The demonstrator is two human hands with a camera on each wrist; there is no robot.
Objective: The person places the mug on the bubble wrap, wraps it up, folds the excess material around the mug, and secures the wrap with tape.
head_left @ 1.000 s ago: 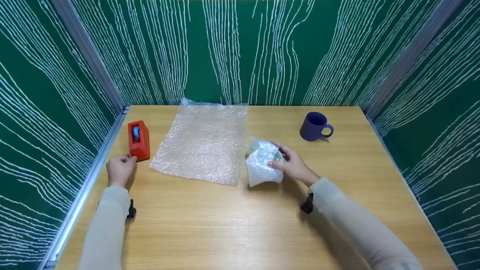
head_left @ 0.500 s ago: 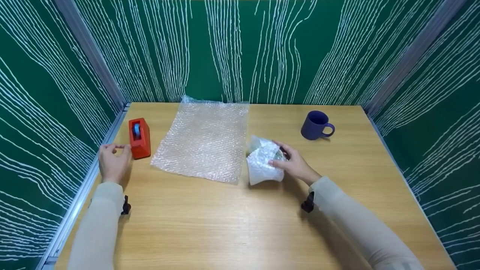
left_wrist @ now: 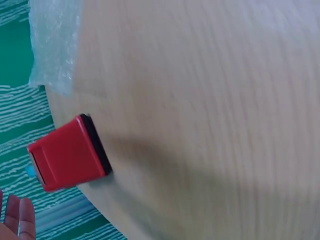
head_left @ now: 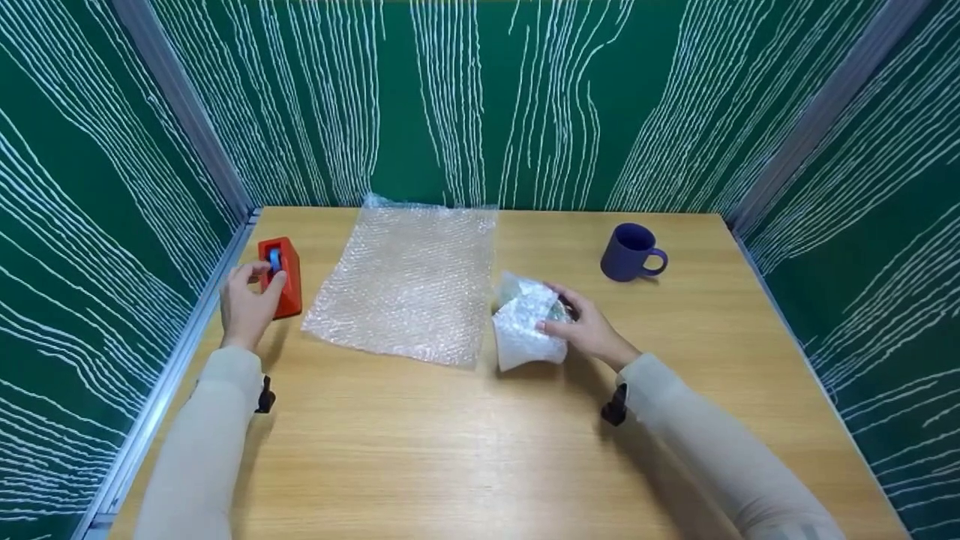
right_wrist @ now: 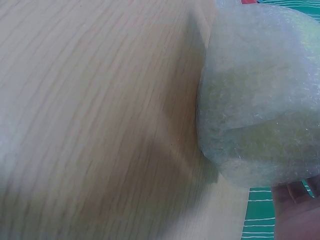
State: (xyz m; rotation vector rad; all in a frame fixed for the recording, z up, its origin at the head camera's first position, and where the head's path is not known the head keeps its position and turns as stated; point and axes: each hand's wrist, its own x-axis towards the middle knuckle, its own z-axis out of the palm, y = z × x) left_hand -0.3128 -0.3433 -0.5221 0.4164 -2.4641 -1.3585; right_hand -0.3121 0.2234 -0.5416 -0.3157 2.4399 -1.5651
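Right hand (head_left: 589, 328) rests against a bubble-wrapped bundle (head_left: 527, 324) near the middle of the wooden table (head_left: 480, 450), thumb and curled fingers pinching the wrap at its side so the loose flap stays closed. The bundle looks light and springy on the outside; what is inside cannot be seen, though it is probably hard and breakable, so it is best held across its body rather than by the slack lower edge, which would likely slip and unroll. Left hand (head_left: 250, 301) has its thumb and fingers curled onto the red tape dispenser (head_left: 280, 274) at the table's left edge; the dispenser looks stiff and blocky, easy to steady from its sides. Between the two lies a flat bubble wrap sheet (head_left: 409, 281), and a dark blue mug (head_left: 631, 253) stands well apart beyond the bundle.
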